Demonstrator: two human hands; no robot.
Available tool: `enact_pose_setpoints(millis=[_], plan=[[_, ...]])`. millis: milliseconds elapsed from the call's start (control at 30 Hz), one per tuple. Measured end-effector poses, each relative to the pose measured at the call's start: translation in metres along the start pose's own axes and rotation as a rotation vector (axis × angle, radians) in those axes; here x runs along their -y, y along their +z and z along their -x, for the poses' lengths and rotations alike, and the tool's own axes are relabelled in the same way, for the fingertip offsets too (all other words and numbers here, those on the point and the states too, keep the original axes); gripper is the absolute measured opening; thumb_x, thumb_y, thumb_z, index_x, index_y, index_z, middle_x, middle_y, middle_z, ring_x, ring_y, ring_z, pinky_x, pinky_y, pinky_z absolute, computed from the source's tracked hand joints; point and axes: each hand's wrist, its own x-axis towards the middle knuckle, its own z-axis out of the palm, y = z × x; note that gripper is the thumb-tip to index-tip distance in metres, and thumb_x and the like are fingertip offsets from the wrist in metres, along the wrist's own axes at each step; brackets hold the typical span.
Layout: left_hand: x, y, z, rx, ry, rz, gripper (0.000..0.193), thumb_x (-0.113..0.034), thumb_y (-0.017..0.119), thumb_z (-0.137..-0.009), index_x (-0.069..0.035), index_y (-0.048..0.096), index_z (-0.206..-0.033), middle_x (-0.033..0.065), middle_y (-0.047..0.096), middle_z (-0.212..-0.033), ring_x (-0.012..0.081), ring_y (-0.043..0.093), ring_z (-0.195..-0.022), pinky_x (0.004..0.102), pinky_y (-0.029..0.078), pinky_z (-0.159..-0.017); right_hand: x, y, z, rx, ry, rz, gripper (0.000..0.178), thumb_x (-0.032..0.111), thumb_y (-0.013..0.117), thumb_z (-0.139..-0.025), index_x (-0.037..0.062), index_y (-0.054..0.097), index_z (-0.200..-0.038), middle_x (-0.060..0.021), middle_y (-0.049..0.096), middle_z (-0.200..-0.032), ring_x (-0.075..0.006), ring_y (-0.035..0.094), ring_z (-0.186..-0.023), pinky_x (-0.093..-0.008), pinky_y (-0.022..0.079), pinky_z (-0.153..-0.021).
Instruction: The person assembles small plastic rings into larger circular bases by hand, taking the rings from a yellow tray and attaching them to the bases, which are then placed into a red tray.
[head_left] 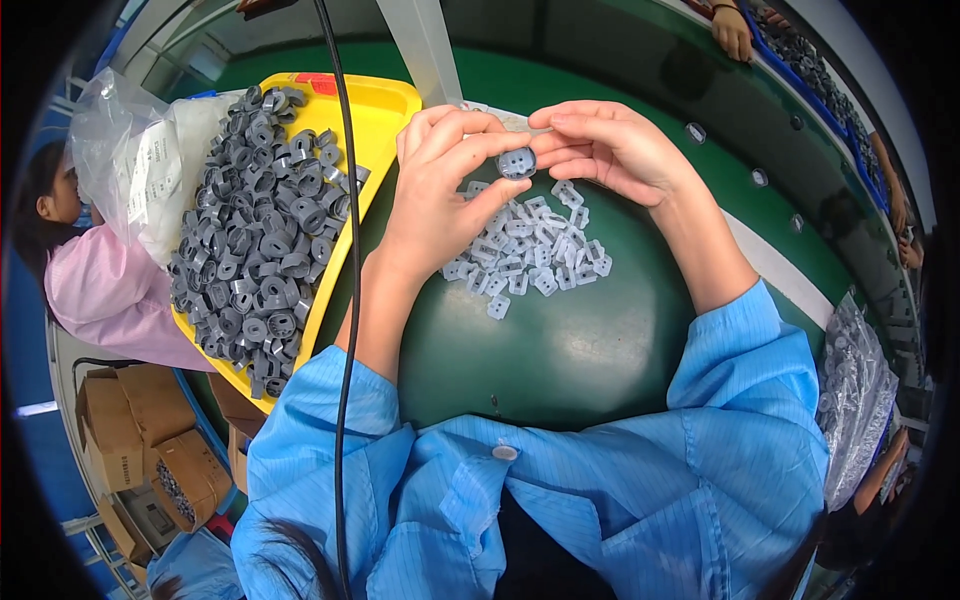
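Observation:
Between thumb and index finger, my left hand point(440, 185) pinches a round dark grey plastic housing point(517, 163), its face turned up with a paler insert and small holes showing. Right beside it is my right hand point(612, 150), palm turned inward, fingers stretched out and loosely spread, the fingertips close to the housing's right side. Whether they touch it I cannot tell. Under both hands lies a loose pile of small whitish translucent plastic plates point(540, 245) with holes. To the left, a yellow tray point(390, 100) is heaped with dark grey plastic housings point(265, 240).
A black cable point(352, 250) hangs across the view over the tray's edge. Clear plastic bags point(135, 165) stand at the far left, near a person in pink point(120, 290). Cardboard boxes point(150, 410) are lower left. Several small parts lie on the green belt point(740, 150); another bag point(855, 400) is right.

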Motion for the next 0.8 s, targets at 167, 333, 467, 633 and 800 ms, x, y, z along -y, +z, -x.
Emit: enact_pose_setpoints(millis=[167, 333, 467, 633, 800], plan=[[0.0, 0.003, 0.001, -0.007, -0.039, 0.057, 0.036, -0.015, 0.079, -0.065, -0.014, 0.069, -0.1, 0.0009, 0.061, -0.099, 0.0241, 0.05, -0.099, 0.0368, 0.035, -0.09, -0.01, 0.009, -0.004, 0.097, -0.068, 0.033, 0.022, 0.009, 0.066, -0.084, -0.0025, 0.062, -0.102, -0.0087, 0.067, -0.088, -0.0124, 0.066, -0.078, -0.0214, 0.055, -0.071], [-0.003, 0.018, 0.003, -0.079, -0.042, 0.242, 0.032, -0.019, 0.078, -0.068, -0.014, 0.069, -0.098, 0.0018, 0.059, -0.101, 0.0243, 0.051, -0.099, 0.0366, 0.037, -0.09, -0.019, 0.011, -0.005, 0.131, -0.12, -0.056, 0.017, 0.0, 0.065, -0.078, 0.0046, 0.054, -0.091, -0.0024, 0.062, -0.078, -0.0078, 0.058, -0.066, -0.0189, 0.045, -0.06], [-0.005, 0.021, 0.01, -0.07, -0.091, 0.217, 0.044, -0.012, 0.074, -0.071, -0.01, 0.064, -0.113, 0.0078, 0.055, -0.107, 0.0256, 0.05, -0.102, 0.0347, 0.043, -0.089, -0.015, 0.005, -0.009, 0.04, -0.06, 0.021, 0.019, 0.0, 0.064, -0.076, 0.0054, 0.055, -0.092, -0.0009, 0.06, -0.074, -0.008, 0.055, -0.062, -0.0188, 0.043, -0.058], [-0.006, -0.008, 0.001, 0.02, -0.143, -0.15, 0.034, -0.009, 0.067, -0.076, -0.007, 0.062, -0.11, 0.0131, 0.059, -0.103, 0.0315, 0.054, -0.102, 0.0382, 0.044, -0.09, -0.015, -0.067, -0.032, -0.641, -0.303, 0.735, 0.024, 0.012, 0.072, -0.076, 0.003, 0.059, -0.094, -0.0023, 0.062, -0.077, -0.0103, 0.058, -0.071, -0.0239, 0.047, -0.068], [0.03, -0.079, -0.009, 0.346, -0.513, -0.568, 0.031, -0.01, 0.063, -0.077, -0.003, 0.062, -0.106, 0.0184, 0.062, -0.1, 0.0362, 0.06, -0.096, 0.0421, 0.049, -0.086, -0.01, -0.08, -0.024, -0.88, -0.53, 1.125, 0.038, 0.015, 0.071, -0.078, 0.0045, 0.06, -0.113, -0.0076, 0.062, -0.106, -0.0128, 0.057, -0.096, -0.0255, 0.047, -0.081]])
